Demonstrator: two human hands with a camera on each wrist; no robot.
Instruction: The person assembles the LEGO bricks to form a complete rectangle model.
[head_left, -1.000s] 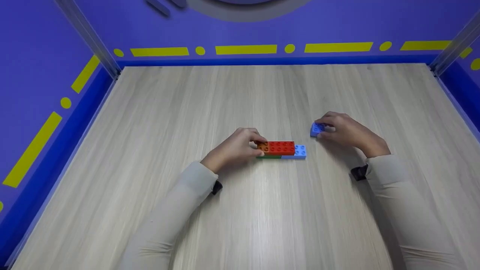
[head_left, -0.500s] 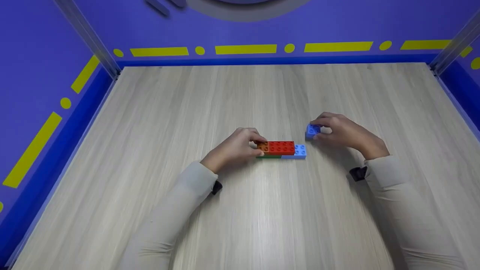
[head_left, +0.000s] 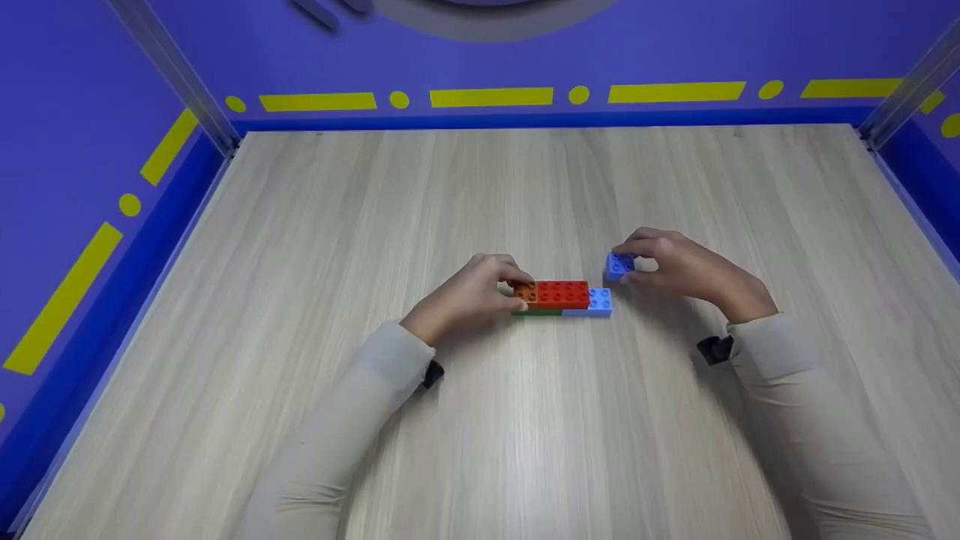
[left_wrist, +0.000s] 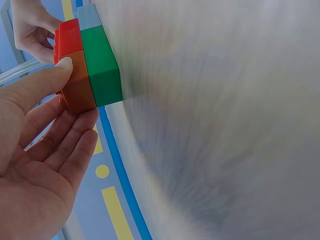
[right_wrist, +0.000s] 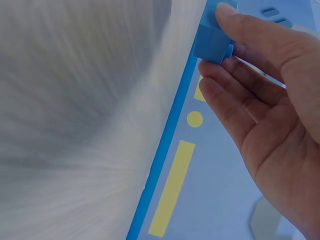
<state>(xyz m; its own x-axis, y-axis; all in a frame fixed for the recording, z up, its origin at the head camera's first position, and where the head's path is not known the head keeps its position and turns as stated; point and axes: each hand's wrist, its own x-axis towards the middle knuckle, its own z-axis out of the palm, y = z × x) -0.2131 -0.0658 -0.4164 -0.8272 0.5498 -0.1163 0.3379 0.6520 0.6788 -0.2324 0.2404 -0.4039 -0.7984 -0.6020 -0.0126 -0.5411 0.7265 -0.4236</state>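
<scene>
My left hand (head_left: 476,295) pinches an orange toy building brick (left_wrist: 78,85) between thumb and fingers. It sits on the left end of a green brick (left_wrist: 102,65). Beside it a red brick (head_left: 562,295) spans the green brick and a light blue brick (head_left: 600,301), whose right-hand studs stay bare. Just right of and slightly behind this assembly, my right hand (head_left: 679,264) pinches a small blue brick (head_left: 620,266) by its sides, studs up, apart from the others. Whether the blue brick touches the table is hard to tell. My left fingers hide part of the orange brick.
The bricks are around the middle of a wood-grain table (head_left: 420,202). Blue panels (head_left: 675,45) with yellow dashes and dots wall its back and both sides. A dark wrist camera (head_left: 716,349) is strapped on my right sleeve.
My right hand has carried the small blue brick a little leftward and toward me, closer to the assembly. My left hand has kept its hold on the orange brick without visible movement.
</scene>
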